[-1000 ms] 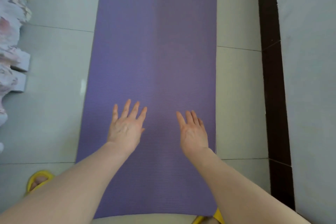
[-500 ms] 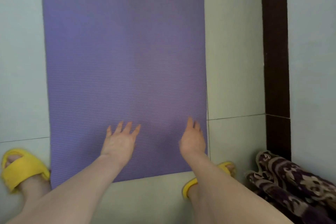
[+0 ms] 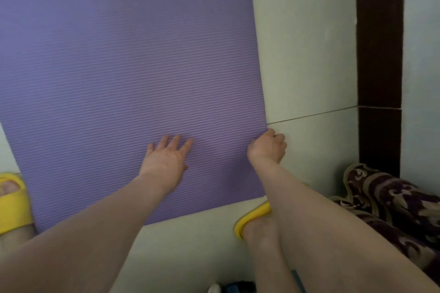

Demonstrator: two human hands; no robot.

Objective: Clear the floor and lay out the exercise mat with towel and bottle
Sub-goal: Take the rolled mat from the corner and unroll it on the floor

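Note:
A purple ribbed exercise mat (image 3: 123, 66) lies unrolled on the pale tiled floor (image 3: 307, 54), running away from me. My left hand (image 3: 166, 157) rests flat on the mat near its front end, fingers spread. My right hand (image 3: 267, 146) is curled over the mat's right edge, fingers closed around it. No towel or bottle can be made out for sure.
My feet in yellow slippers stand at the mat's near corners, the left slipper (image 3: 12, 202) and the right slipper (image 3: 252, 219). A dark patterned folded cloth (image 3: 390, 207) lies at the right by the wall with its dark skirting band (image 3: 379, 31). Dark objects sit at the bottom edge (image 3: 238, 288).
The view has swung nearer the mat's front end. My right hand slid from flat on the mat to its right edge and closed on it. The left hand stays flat.

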